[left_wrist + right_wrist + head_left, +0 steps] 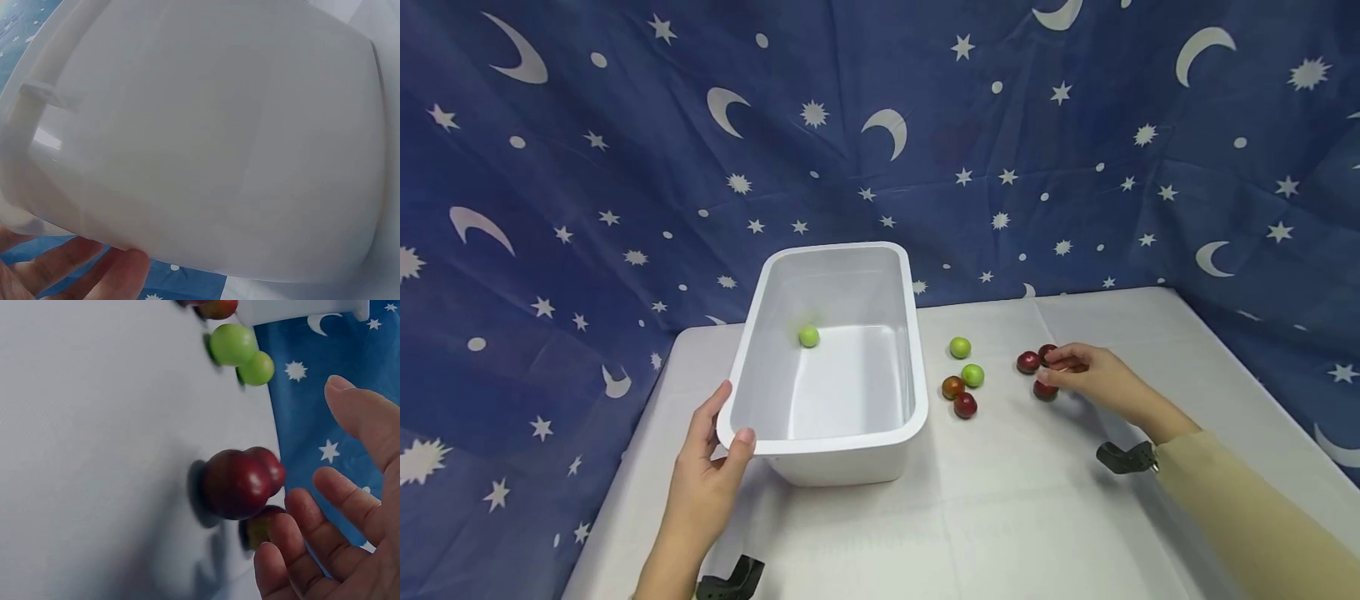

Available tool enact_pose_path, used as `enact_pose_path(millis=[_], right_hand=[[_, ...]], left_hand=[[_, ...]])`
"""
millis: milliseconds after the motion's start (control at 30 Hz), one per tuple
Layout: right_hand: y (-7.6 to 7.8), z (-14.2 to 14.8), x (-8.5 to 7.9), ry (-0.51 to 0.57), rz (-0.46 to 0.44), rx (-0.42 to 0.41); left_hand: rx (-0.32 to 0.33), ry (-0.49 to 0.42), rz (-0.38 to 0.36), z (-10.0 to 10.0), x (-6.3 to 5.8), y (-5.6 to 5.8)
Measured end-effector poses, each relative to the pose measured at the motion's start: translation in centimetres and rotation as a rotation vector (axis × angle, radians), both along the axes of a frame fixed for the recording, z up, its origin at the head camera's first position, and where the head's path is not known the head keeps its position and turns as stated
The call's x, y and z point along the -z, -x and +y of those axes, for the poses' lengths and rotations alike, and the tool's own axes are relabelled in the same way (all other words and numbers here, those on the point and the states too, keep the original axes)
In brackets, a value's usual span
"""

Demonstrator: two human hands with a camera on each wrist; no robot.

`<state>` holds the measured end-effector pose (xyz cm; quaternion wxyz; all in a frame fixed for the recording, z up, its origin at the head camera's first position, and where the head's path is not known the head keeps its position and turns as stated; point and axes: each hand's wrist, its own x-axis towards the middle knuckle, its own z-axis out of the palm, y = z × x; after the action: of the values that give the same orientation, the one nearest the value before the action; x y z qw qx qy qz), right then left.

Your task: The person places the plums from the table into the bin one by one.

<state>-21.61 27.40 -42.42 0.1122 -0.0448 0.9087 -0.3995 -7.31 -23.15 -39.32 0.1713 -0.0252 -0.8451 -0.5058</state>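
Note:
A deep white plastic tub (835,462) stands on the left part of the table. My left hand (703,475) grips its near left corner, thumb over the rim; in the left wrist view fingertips (128,265) show at the tub's outer side. One small green fruit (808,336) lies inside. My right hand (1093,379) hovers over a cluster of dark red, plum-like fruits, fingers loosely bent and holding nothing. A red fruit (1028,362) sits left of the fingertips, and another red fruit (1045,390) lies below them. In the right wrist view the thumb (359,415) is spread from the fingers.
Between tub and right hand lie two green fruits, one farther back (960,347) and one nearer (973,375), beside a reddish-brown fruit (952,387) and a red fruit (966,406). A white cloth (1000,517) covers the table. Behind hangs a blue star-patterned curtain (925,92).

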Motion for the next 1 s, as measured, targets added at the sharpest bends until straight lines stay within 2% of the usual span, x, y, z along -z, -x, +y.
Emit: enact_pose_path(millis=[267, 633, 1000], right_hand=[[0.2, 0.3, 1.6, -0.097, -0.024, -0.002], [0.0, 0.9, 3.1, -0.092, 0.002, -0.018], [0.3, 0.4, 3.8, -0.113, -0.036, -0.008]], left_hand=[[-0.001, -0.009, 0.001, -0.1, 0.1, 0.1], [0.008, -0.021, -0.01, 0.1, 0.0, 0.1], [0.018, -0.024, 0.013, -0.1, 0.0, 0.1]])
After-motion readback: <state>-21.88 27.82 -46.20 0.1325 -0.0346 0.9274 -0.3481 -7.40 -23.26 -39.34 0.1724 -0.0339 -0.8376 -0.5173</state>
